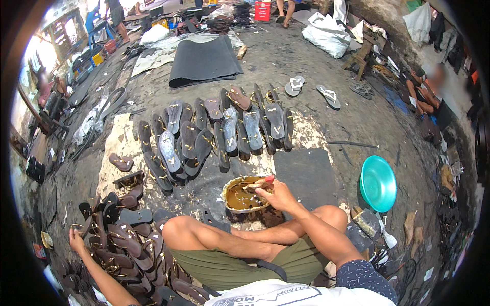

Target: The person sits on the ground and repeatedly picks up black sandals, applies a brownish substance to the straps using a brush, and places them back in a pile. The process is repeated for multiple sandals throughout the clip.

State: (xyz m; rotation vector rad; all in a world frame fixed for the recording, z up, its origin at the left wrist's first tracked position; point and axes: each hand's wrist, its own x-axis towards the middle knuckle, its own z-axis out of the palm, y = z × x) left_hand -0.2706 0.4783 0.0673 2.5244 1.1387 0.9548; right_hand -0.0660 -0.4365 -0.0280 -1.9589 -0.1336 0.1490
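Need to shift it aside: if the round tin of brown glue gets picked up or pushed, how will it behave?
The glue tin looks shallow and open, holding brown liquid, so tilting would probably spill it. Its bent rim suggests thin metal that may flex. Drips likely make it sticky, dragging when pushed.

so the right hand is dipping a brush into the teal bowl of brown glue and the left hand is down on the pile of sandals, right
Not quite. In the head view the right hand dips the brush into a glue-caked tin of brown glue; the teal bowl sits apart on the floor. The left hand does rest on the sandal pile.
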